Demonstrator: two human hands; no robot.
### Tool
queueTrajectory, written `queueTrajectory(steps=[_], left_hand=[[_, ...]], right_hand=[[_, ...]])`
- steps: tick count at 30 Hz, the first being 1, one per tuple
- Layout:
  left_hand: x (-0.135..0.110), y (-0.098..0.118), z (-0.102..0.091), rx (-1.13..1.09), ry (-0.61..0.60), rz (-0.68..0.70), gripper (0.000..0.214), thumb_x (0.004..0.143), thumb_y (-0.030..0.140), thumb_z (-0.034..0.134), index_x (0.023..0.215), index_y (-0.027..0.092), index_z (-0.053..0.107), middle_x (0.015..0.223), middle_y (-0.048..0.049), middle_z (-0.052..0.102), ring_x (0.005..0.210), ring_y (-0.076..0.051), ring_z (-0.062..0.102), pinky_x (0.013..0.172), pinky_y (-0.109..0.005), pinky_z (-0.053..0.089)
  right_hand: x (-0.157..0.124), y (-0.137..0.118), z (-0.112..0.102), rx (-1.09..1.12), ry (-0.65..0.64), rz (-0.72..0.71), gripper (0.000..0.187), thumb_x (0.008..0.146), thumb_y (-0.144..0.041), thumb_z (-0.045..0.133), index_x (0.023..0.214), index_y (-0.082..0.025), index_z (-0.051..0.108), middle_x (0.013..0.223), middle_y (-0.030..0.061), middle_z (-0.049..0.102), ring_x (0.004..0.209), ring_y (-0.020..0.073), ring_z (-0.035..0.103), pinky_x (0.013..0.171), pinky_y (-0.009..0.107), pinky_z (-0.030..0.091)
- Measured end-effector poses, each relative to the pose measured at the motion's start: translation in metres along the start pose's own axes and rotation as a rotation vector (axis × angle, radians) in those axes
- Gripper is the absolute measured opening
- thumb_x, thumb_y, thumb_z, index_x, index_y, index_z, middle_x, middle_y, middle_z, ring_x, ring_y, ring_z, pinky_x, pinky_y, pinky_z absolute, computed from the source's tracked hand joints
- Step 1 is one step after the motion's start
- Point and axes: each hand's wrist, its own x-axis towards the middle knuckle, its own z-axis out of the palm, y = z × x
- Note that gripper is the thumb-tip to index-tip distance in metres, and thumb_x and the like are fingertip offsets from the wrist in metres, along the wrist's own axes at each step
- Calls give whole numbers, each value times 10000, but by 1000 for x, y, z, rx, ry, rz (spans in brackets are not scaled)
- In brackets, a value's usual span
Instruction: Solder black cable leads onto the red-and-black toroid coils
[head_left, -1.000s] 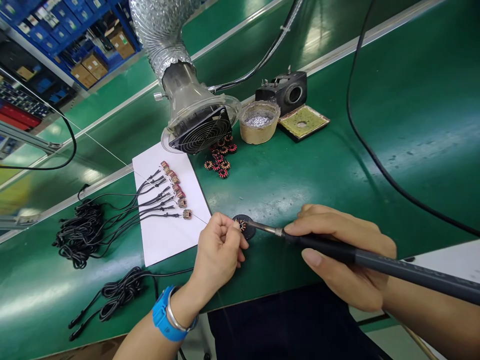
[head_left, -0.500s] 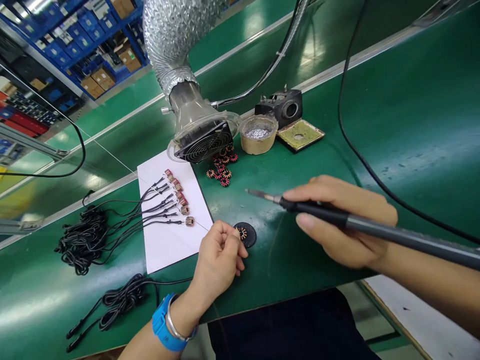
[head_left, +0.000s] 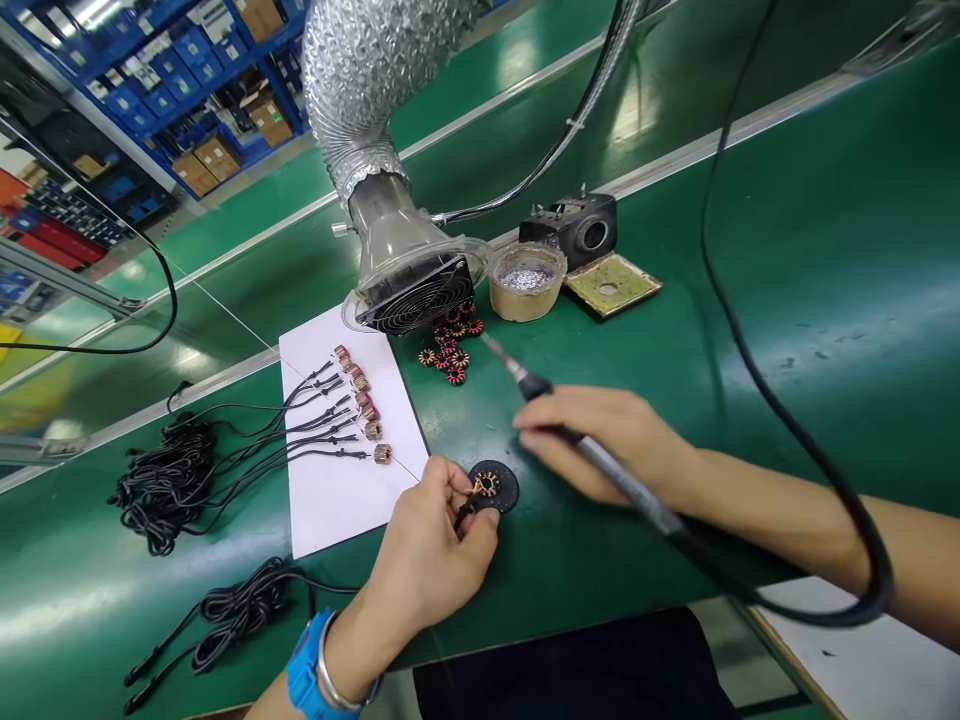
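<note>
My right hand (head_left: 600, 440) grips a soldering iron (head_left: 570, 425), its tip raised and pointing toward a loose pile of small red-and-copper coils (head_left: 450, 345). My left hand (head_left: 431, 545) pinches a thin black wire end at a small copper coil (head_left: 486, 486) that sits on a round black pad (head_left: 501, 488). A thin strand of solder wire runs from this hand to the upper left. On a white sheet (head_left: 337, 500) left of the hand lie several finished coils with black leads (head_left: 330, 425).
A fume extractor with fan grille (head_left: 412, 290) on a silver duct hangs over the green bench (head_left: 750, 330). Behind it stand a solder pot (head_left: 526, 280), a yellow sponge tray (head_left: 611, 285) and a black iron holder (head_left: 577, 228). Black cable bundles (head_left: 161, 480) lie at left.
My right hand lifted the soldering iron off the coil on the pad and swung its tip up toward the coil pile. My left hand shifted closer to the coil, now pinching a black wire end.
</note>
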Motion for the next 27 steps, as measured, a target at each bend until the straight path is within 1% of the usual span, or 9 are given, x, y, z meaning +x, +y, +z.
queueTrajectory(steps=[3,4,6,8,12,18,21,24,27], left_hand=[[0,0,4,140,23,10,294,852,243,551,1106,220,405,610,84,463,546,-128,489,528,-236,325],[1,1,5,178,19,13,328,854,245,546,1148,213,405,607,80,476,548,-139,504,529,-243,325],[1,1,6,240,9,19,335,863,253,534,1177,202,429,617,60,516,553,-156,529,533,-256,326],[2,1,7,266,4,31,302,868,254,524,1156,193,462,642,38,555,556,-164,543,538,-263,332],[3,0,7,277,7,38,305,861,237,518,1159,184,480,643,28,568,538,-165,537,529,-262,327],[1,2,4,226,24,32,327,842,226,557,1164,186,512,624,41,541,539,-146,510,538,-252,327],[-2,6,-1,5,-5,9,334,827,257,613,1142,197,522,629,58,497,547,-119,474,531,-226,340],[-2,6,-5,-265,-41,10,223,868,336,604,1021,176,578,652,43,484,581,-100,442,544,-209,345],[1,4,-7,-371,-28,35,220,891,367,594,914,151,628,685,14,535,616,-94,438,569,-207,343]], right_hand=[[-3,-18,13,131,-253,-21,187,847,-145,547,1028,-186,566,802,33,644,717,164,580,643,269,492],[-4,-19,17,146,-302,-14,198,843,-141,542,1035,-183,564,803,35,636,728,168,569,644,271,483],[-4,-19,22,171,-343,-2,207,841,-125,541,1037,-185,566,806,32,628,740,166,554,644,263,465],[-4,-18,26,198,-321,-12,196,843,-105,539,1015,-195,566,781,15,617,711,152,527,624,246,438],[-7,-18,32,224,-173,-70,170,845,-73,518,947,-205,542,715,-7,575,649,140,447,599,234,403],[-8,-19,31,174,-51,-51,250,771,-92,554,987,-203,496,758,14,581,692,167,433,631,276,416],[-4,-19,27,151,-13,-67,294,746,-134,557,1024,-194,483,753,19,564,672,171,426,623,302,409],[1,-20,23,175,-8,-34,336,717,-139,545,1045,-184,482,727,10,520,662,170,439,607,304,416],[3,-22,21,221,-15,7,396,680,-116,538,1067,-184,486,728,1,495,664,166,468,592,293,438]])
